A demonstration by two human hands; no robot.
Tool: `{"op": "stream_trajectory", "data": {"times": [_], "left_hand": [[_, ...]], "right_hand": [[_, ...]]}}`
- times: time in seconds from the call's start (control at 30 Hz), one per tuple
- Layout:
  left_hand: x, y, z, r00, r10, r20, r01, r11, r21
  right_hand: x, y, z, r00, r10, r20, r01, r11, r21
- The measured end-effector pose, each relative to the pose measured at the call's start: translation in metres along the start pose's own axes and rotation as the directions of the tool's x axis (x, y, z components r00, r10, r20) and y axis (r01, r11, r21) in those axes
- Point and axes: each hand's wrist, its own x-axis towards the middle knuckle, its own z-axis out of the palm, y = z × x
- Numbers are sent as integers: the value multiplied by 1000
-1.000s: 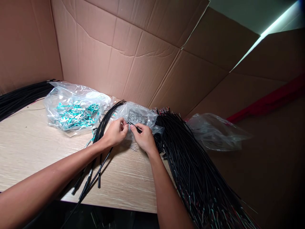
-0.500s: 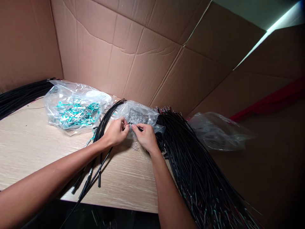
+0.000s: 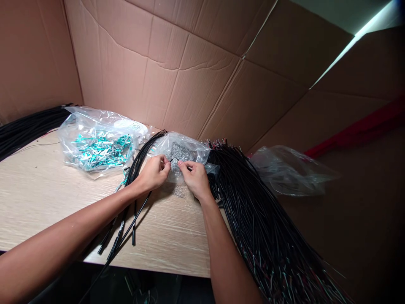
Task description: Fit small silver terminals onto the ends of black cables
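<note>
ok so your left hand (image 3: 155, 171) has a cable (image 3: 171, 160) pinched tight, its end poking just past the grip toward your right hand (image 3: 195, 178), which is pinching a thin black piece (image 3: 189, 169), all by the middle bag (image 3: 198, 148) near the worktop's (image 3: 47, 190) back edge

Left grip (image 3: 155, 172) and right grip (image 3: 194, 176) pinched close together, a small gap between them.
The bare left arm (image 3: 79, 230) slants in long and low, fingers curled inward; the bare right arm (image 3: 222, 238) rises more steeply, thumb extended towards the left grip.
</note>
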Motion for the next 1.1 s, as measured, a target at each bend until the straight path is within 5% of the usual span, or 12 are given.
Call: {"op": "stream_trajectory", "data": {"times": [0.53,0.73,0.83,1.1], "left_hand": [[-1,10,-3,986,-77,148,127,922,-366],[-1,7,-1,986,-86,139,128,936,-328],[1,5,-2,987,-110,119,141,945,-295],[-1,4,-5,995,-69,69,86,954,-286]], "right_hand": [[-4,-9,0,990,-139,20,139,990,-18],[-1,-2,-1,995,-69,77,66,997,48],[1,2,-3,999,-34,15,33,997,74],[-5,-9,-1,989,-143,-29,141,987,-73]]}}
